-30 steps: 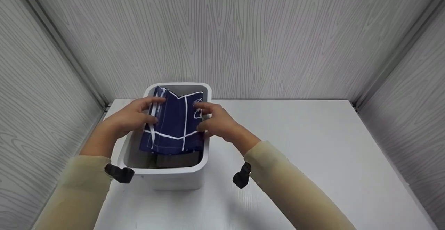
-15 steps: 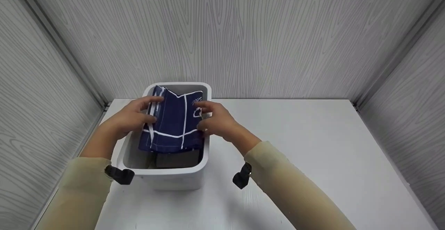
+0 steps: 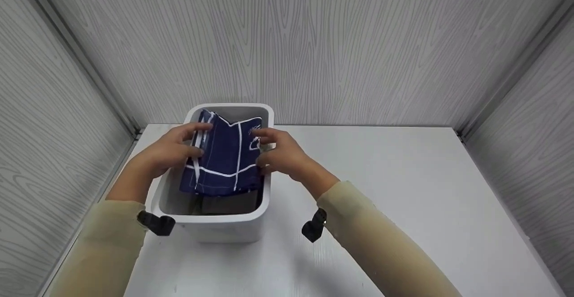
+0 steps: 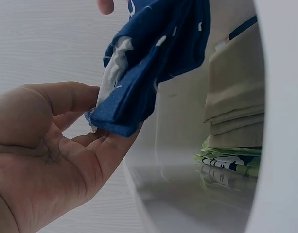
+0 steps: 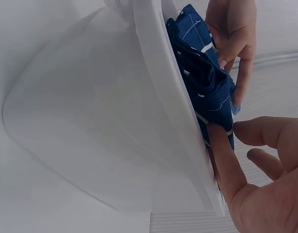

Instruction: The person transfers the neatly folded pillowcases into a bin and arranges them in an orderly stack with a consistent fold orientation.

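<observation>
A folded navy cloth (image 3: pixel 224 153) with white lines lies tilted in the mouth of a white plastic bin (image 3: pixel 210 220). My left hand (image 3: pixel 172 149) grips its left edge, thumb on top and fingers reaching underneath in the left wrist view. On the opposite edge, my right hand (image 3: pixel 282 153) pinches the cloth by the bin's right rim, with fingers tucked between cloth and rim in the right wrist view. Beneath it, a stack of folded beige cloth (image 4: pixel 236 87) sits in the bin above a green patterned cloth (image 4: pixel 231 160).
The bin stands at the left of a white table (image 3: pixel 381 189). Pale wood-grain panels (image 3: pixel 287 50) rise behind and on both sides. A black wrist camera (image 3: pixel 156 223) is strapped to each sleeve.
Hardly anything differs. Both hands keep their hold at the cloth's edges, and the whole head view has shifted very slightly.
</observation>
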A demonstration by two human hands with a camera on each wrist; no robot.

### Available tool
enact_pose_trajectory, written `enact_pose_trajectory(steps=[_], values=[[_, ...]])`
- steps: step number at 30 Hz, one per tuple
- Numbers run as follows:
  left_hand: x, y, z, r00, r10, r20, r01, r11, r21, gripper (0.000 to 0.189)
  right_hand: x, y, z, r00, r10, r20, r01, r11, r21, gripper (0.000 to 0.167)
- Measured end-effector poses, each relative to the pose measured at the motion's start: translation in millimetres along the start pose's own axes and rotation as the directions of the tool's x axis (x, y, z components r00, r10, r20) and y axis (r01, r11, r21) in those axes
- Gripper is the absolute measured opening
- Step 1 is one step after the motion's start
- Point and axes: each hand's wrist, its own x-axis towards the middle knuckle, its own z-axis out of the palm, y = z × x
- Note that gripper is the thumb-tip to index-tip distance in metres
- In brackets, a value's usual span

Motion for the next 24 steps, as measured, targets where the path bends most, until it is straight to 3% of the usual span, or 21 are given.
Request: enact_pose_trajectory(steps=[13, 21, 24], values=[[0.0, -14.3, 0.0, 0.998, -0.041, 0.045, 0.039, 0.998, 0.050, 0.067, -6.9, -3.1, -8.1, 1.000, -0.026, -0.001, 0.026, 0.999, -0.048, 0.067], [-5.1, -6.6, 2.2, 1.000, 0.026, -0.012, -0.025, 0.998, 0.053, 0.064, -9.0, 0.1, -18.6, 0.998, -0.058, -0.028, 0.057, 0.997, -0.043, 0.062], [-8.2, -1.4, 7.8, 0.997, 0.077, -0.025, -0.075, 0.995, 0.065, 0.063, -13.3, 3.4, -24.9, 0.997, -0.061, -0.040, 0.059, 0.997, -0.053, 0.061]])
